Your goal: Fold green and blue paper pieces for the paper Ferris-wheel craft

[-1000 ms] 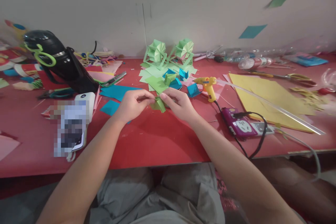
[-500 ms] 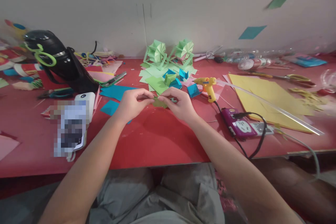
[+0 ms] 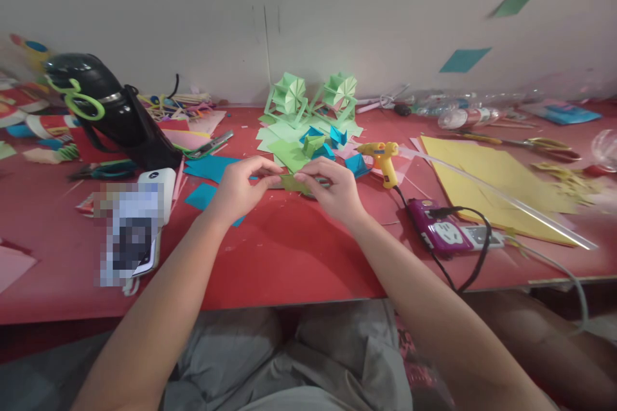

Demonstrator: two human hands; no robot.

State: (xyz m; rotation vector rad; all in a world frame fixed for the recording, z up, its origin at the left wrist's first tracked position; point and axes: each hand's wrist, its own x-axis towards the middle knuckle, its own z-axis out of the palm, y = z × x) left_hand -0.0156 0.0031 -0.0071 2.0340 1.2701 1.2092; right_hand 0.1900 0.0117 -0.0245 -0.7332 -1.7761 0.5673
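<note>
Between my two hands is a small piece of green paper [image 3: 290,182], partly hidden by the fingers. My left hand [image 3: 245,187] pinches its left end between thumb and fingertips. On the other end, the thumb and fingers of my right hand [image 3: 335,189] are closed. Just beyond lie flat green paper sheets [image 3: 288,153] and folded blue paper pieces [image 3: 322,151]. Blue paper sheets [image 3: 212,169] lie beside my left hand. Two pale green folded paper wheels on stands [image 3: 290,95] rise at the back against the wall.
Right of my hands lies a yellow glue gun [image 3: 384,160], its cord near a purple power strip [image 3: 436,228]. Yellow paper [image 3: 486,186] and scissors [image 3: 544,144] are farther right. On the left are a black bottle [image 3: 116,112], a phone [image 3: 135,237] and pliers [image 3: 103,171].
The green paper between my hands has turned so that more of its flat face shows. My fingertips have drawn slightly apart; the things on the table stay in place.
</note>
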